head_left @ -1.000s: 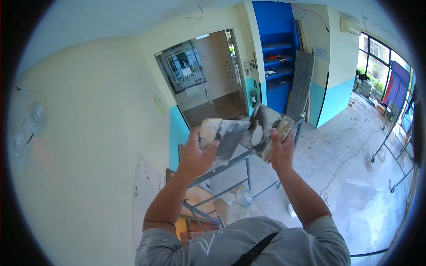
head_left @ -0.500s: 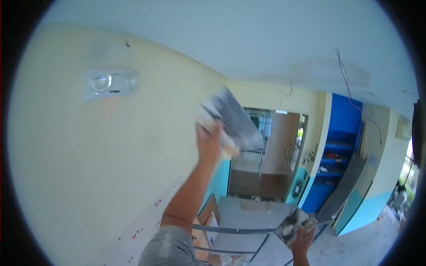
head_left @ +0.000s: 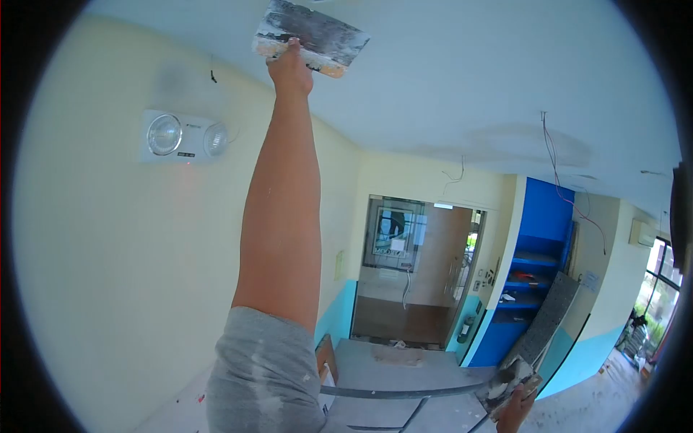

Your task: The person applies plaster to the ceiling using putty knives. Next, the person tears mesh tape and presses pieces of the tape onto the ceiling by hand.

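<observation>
The left hand (head_left: 291, 73) grips a wide scraper (head_left: 314, 32) near the ceiling (head_left: 433, 79). The right hand (head_left: 514, 413) has its fingers round a smaller scraper (head_left: 505, 386).

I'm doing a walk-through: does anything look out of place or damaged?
Yes. Loose wires dangle from the ceiling with no fitting visible. The grey panel by the blue shelves leans at a slant, apparently propped rather than fixed. The smears on the flat tool in the left hand look like ordinary residue.
</observation>
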Available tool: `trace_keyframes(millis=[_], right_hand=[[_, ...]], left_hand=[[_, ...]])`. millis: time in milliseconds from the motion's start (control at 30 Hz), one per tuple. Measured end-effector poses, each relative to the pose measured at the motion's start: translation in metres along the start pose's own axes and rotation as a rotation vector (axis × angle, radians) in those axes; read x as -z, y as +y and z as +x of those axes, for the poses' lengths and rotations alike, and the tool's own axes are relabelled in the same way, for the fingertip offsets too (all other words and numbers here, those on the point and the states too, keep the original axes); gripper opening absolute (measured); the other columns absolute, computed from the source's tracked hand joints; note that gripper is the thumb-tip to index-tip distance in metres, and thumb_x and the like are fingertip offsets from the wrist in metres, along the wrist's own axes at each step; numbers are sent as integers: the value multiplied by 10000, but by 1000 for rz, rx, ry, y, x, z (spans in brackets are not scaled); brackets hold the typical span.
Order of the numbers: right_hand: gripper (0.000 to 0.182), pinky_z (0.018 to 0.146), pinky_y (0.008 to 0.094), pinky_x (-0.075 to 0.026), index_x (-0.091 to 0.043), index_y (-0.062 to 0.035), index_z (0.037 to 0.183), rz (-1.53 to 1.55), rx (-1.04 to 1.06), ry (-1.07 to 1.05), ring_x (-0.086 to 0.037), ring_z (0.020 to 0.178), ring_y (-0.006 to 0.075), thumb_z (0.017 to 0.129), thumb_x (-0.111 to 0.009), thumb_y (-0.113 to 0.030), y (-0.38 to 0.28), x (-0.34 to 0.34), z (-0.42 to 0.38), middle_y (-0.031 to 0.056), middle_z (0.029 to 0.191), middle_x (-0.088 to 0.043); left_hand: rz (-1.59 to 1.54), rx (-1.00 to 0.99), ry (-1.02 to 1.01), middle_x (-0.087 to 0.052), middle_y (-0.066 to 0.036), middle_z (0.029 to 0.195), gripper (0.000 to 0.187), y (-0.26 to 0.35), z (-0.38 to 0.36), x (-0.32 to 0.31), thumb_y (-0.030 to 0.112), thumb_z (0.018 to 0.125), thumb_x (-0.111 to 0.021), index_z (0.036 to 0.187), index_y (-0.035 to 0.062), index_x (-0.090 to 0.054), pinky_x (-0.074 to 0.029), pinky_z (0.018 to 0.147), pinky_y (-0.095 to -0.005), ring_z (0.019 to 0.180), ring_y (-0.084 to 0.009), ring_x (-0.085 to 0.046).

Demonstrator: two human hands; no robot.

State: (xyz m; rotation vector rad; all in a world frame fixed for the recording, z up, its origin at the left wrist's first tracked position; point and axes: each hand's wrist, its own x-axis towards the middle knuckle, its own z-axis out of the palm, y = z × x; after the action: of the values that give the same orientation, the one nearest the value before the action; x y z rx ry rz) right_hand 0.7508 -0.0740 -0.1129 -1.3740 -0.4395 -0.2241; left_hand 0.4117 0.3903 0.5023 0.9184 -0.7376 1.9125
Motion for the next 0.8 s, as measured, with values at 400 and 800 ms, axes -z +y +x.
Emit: trace_keyframes(millis=[400,800], right_hand=[[579,914,390,-460,-489,72,1247,-191,-127,315,-536,1050,300,902,-641,-366,-27,60,-37,173,1184,-559],[532,934,397,-477,-437,35,1378,611,-544,-22,-572,1118,287,953,-562,-259,79,30,-42,147,1261,-553]], left_hand=[[386,214,6,-505,-209,1312,499,-2,33,-38,330,1002,-527,1352,-12,-428,-532,977,-506,1158,-358,-541],[259,512,-35,-564,-181,1261,509,-66,-179,107,316,971,-590,1297,-56,-468,-444,995,-390,1151,-280,-558]])
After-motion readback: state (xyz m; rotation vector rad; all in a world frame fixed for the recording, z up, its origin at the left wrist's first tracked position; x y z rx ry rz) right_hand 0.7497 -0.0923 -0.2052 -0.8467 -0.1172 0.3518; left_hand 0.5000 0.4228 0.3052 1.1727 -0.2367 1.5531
